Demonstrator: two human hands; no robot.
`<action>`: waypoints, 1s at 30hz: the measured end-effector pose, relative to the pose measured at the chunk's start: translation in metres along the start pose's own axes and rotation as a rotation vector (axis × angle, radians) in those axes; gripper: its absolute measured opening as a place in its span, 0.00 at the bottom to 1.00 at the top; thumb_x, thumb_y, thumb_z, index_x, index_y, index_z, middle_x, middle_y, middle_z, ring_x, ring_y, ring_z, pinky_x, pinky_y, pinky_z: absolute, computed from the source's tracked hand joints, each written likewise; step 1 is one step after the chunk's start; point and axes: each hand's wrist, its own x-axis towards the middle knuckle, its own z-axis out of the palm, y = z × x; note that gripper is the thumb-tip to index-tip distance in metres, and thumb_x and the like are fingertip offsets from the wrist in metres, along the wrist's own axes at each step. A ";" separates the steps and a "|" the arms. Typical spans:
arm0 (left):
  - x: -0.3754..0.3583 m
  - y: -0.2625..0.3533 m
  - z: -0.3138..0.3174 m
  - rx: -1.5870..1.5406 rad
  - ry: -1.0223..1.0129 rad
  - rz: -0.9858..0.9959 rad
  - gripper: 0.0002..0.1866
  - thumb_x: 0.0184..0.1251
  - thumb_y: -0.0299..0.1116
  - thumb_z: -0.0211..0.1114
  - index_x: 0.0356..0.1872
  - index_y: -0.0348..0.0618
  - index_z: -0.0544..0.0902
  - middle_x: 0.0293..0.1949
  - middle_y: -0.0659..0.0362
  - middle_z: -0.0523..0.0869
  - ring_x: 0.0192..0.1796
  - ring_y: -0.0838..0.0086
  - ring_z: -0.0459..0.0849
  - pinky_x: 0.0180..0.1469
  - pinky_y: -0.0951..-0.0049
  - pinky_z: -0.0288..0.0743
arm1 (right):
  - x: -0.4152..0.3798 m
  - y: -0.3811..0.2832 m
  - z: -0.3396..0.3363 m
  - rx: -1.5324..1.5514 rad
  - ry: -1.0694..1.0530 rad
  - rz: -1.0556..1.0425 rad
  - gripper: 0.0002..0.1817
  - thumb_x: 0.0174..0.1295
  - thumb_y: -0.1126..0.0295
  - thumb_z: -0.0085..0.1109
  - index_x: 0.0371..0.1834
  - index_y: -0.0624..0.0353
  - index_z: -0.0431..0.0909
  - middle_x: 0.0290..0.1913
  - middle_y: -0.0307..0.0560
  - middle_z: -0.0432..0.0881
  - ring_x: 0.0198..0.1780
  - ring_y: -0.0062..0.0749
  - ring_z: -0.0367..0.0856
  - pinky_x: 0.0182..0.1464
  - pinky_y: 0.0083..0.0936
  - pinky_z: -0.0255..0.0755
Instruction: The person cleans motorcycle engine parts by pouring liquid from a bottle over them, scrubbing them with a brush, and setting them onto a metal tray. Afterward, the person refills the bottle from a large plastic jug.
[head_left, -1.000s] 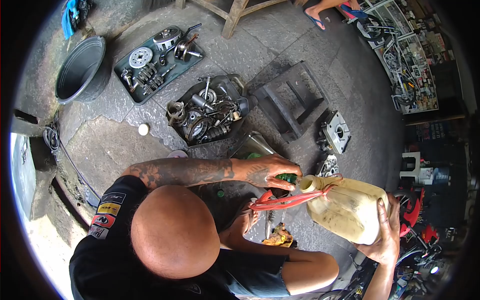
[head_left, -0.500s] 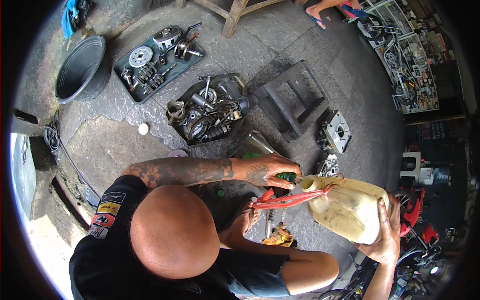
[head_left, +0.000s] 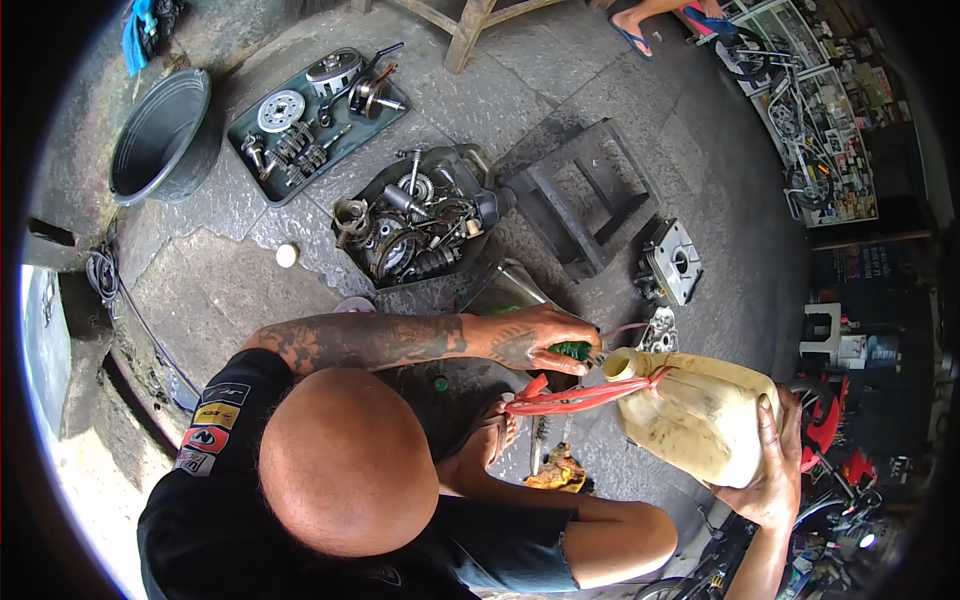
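My left hand (head_left: 545,340), on a tattooed forearm, is closed around the neck of a green bottle (head_left: 575,351); most of the bottle is hidden. My right hand (head_left: 768,475) grips the base end of a stained, yellowish plastic jug (head_left: 700,415). The jug lies tilted on its side, its open mouth close to the bottle neck. A red strap (head_left: 580,400) is tied to the jug and hangs toward a sandaled foot. Whether liquid flows between them cannot be made out. A small green cap (head_left: 441,384) rests on the floor.
Engine parts fill a dark container (head_left: 410,215), with a metal frame (head_left: 590,200) beside it. Farther left are a tray (head_left: 375,130) of gears and a black tub (head_left: 165,140). A cylinder block (head_left: 672,262) stands right. Another person's feet (head_left: 632,35) show at the top.
The jug and both hands have barely shifted. A bit more of a thin reddish strip shows near the jug's mouth.
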 end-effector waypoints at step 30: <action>-0.001 -0.005 0.002 -0.005 -0.018 -0.018 0.19 0.70 0.44 0.65 0.51 0.41 0.78 0.42 0.52 0.83 0.47 0.58 0.83 0.47 0.60 0.73 | 0.001 0.000 0.000 0.013 -0.008 0.000 0.70 0.14 0.71 0.80 0.77 0.37 0.60 0.67 0.67 0.63 0.64 0.67 0.69 0.58 0.56 0.71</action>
